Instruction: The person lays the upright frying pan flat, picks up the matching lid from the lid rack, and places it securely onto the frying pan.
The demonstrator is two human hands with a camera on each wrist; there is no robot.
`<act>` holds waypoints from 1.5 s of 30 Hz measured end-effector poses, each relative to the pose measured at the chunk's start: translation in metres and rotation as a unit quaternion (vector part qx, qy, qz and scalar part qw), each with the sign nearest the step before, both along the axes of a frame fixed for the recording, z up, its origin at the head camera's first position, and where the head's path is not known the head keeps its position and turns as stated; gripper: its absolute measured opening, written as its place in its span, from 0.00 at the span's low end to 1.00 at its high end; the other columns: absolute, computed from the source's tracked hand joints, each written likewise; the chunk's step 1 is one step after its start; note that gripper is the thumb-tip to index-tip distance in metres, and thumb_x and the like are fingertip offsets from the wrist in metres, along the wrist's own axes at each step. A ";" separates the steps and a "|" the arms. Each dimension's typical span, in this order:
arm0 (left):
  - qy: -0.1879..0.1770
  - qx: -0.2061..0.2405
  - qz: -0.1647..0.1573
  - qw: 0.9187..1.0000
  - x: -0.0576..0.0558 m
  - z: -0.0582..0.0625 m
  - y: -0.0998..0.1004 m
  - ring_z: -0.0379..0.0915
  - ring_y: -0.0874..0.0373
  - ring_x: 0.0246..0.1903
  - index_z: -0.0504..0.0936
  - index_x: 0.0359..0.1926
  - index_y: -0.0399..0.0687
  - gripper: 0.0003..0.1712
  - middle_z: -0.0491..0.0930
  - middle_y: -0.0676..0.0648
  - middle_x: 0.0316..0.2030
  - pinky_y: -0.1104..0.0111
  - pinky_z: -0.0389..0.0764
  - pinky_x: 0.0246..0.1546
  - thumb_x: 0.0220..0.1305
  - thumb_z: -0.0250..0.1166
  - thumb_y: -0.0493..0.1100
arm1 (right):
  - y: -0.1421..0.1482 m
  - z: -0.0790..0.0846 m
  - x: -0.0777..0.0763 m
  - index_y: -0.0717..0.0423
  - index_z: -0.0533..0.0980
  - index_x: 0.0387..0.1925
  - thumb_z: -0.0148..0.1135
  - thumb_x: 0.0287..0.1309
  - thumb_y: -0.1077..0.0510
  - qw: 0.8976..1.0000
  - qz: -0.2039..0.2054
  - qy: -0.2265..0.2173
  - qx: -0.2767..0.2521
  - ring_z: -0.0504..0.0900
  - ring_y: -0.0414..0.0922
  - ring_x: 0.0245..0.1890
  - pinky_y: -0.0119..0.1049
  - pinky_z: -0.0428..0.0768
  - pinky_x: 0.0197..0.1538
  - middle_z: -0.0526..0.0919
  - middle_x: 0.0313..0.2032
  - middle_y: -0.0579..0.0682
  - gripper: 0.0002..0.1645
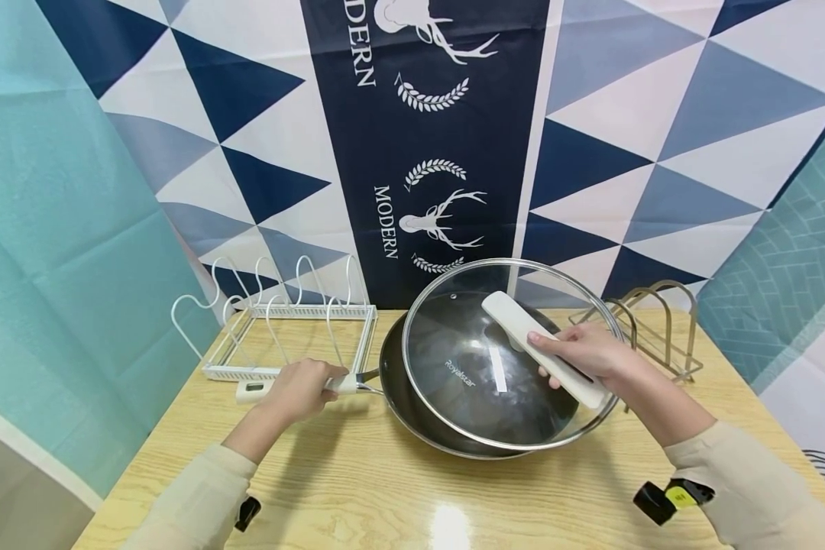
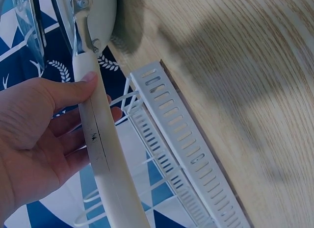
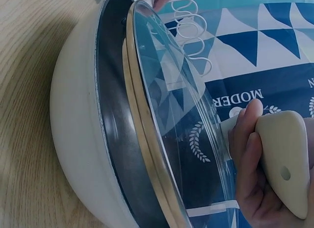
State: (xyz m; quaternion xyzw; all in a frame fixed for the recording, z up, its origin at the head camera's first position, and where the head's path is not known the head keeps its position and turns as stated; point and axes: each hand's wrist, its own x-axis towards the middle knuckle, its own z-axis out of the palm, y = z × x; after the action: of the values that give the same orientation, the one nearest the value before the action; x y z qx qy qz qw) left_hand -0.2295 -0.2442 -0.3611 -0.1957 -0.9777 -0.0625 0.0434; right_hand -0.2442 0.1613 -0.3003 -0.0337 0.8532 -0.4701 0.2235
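A wok (image 3: 73, 115), cream outside and dark inside, is at the middle of the table, its long cream handle (image 2: 105, 139) reaching left. My left hand (image 1: 301, 388) grips that handle, thumb on one side and fingers curled behind it. Over the wok's opening is a round glass lid (image 1: 447, 397) with a metal rim and "Royalstar" lettering. My right hand (image 1: 587, 353) holds the lid by its long cream handle (image 1: 512, 317). In the right wrist view a gap shows between the lid's rim and the wok's rim. The lid overlaps most of the wok in the head view.
A white wire rack (image 1: 223, 372) stands at the left, just beyond the wok handle. Behind my right hand is a gold-coloured wire rack (image 1: 668, 332), partly covered by the lid. A patterned cloth (image 1: 447, 283) hangs behind the wooden table (image 1: 412, 504).
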 end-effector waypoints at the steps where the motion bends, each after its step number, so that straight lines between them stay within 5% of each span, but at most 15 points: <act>1: -0.001 0.000 0.000 1.000 0.000 0.000 0.000 0.82 0.52 0.30 0.86 0.45 0.51 0.19 0.88 0.47 0.35 0.61 0.79 0.26 0.48 0.73 0.36 | 0.000 -0.001 0.000 0.72 0.77 0.46 0.53 0.66 0.40 1.000 0.001 -0.002 -0.001 0.82 0.36 0.19 0.34 0.77 0.29 0.83 0.19 0.41 0.34; 31: -0.010 -0.004 -0.003 1.000 -0.002 -0.001 0.002 0.82 0.51 0.31 0.86 0.47 0.50 0.21 0.88 0.45 0.38 0.61 0.80 0.26 0.49 0.73 0.37 | -0.013 -0.013 -0.004 0.74 0.73 0.51 0.54 0.66 0.43 0.998 -0.001 -0.043 -0.038 0.81 0.35 0.19 0.33 0.77 0.28 0.83 0.21 0.41 0.35; 45: -0.012 -0.010 0.001 1.000 -0.003 0.000 0.001 0.82 0.52 0.30 0.85 0.47 0.51 0.21 0.88 0.45 0.38 0.62 0.79 0.25 0.49 0.73 0.38 | -0.031 -0.020 -0.002 0.76 0.70 0.53 0.54 0.67 0.46 0.994 -0.041 -0.060 -0.080 0.81 0.34 0.19 0.31 0.77 0.28 0.82 0.21 0.40 0.33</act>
State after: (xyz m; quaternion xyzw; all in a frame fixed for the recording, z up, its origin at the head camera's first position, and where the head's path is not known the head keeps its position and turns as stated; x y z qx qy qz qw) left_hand -0.2320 -0.2434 -0.3615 -0.1940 -0.9790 -0.0552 0.0296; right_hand -0.2466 0.1299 -0.3201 0.0117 0.7985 -0.5467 0.2516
